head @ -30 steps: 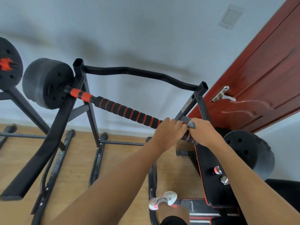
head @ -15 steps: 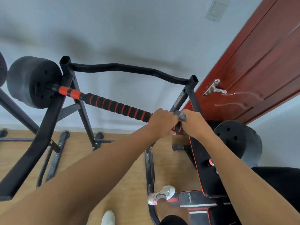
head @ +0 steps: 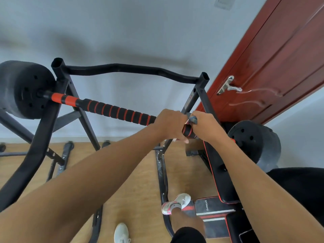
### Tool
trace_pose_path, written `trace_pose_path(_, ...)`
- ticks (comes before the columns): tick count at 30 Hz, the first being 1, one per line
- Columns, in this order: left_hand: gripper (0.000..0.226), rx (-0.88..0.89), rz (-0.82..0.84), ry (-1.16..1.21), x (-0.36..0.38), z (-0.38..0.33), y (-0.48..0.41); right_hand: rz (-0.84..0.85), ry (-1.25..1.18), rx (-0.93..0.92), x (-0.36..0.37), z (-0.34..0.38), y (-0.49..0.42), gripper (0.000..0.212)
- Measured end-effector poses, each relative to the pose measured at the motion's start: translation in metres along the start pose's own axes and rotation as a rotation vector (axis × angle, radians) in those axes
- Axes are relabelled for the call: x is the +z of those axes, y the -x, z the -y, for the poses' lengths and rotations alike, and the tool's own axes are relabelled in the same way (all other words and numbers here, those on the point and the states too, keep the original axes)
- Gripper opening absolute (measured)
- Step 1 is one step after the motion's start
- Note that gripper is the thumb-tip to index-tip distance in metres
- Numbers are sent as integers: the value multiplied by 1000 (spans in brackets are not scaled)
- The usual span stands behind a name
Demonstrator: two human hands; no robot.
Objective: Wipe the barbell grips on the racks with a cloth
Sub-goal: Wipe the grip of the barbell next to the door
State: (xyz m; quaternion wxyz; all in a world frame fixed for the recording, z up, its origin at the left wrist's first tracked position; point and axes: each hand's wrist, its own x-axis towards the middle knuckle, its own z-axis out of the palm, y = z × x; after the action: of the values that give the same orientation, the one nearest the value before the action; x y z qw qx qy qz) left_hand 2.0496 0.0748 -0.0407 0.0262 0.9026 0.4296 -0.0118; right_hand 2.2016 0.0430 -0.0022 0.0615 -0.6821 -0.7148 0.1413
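Barbell grip (head: 119, 111): black foam ringed with red stripes, lying across the rack (head: 202, 85) and slanting down to your right. Your left hand (head: 170, 123) curls round its right end. Just beside it, your right hand (head: 205, 125) pinches a small grey cloth (head: 192, 119) against the bar.

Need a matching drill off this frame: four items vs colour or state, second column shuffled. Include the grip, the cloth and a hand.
1 barbell grip
2 cloth
3 door handle
4 left hand

A silver metal
B curled round the grip
C black with red stripes
D grey-blue, tucked at the right hand

Pairs: 1-C, 2-D, 3-A, 4-B
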Motion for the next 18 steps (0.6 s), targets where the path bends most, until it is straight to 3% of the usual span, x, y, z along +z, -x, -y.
trace_pose_path(2,51,13,-154,-128,19,-7,11,58,11,13,-1,0,-7,7)
trace_pose_path(5,19,-31,-119,-134,16,-12,10,91,67,-21,2,-3,-5,11)
trace_pose_path(7,15,-63,40,-32,6,-8,-2,36,68,-11,8,-4,3,7)
trace_pose_path(11,38,-64,665,554,-15,18,-27,-26,3,-8,18,4,9,35)
trace_pose_path(13,38,-65,826,667,-19,23,-32,-51,19,1,19,5,16,34)
trace_pose_path(16,42,-25,775,712,-20,25,-32,-93,7,-17,21,1,25,34)
trace_pose_path(18,46,28,515,604,-17,23,-26,-102,-23,-49,19,1,21,27)
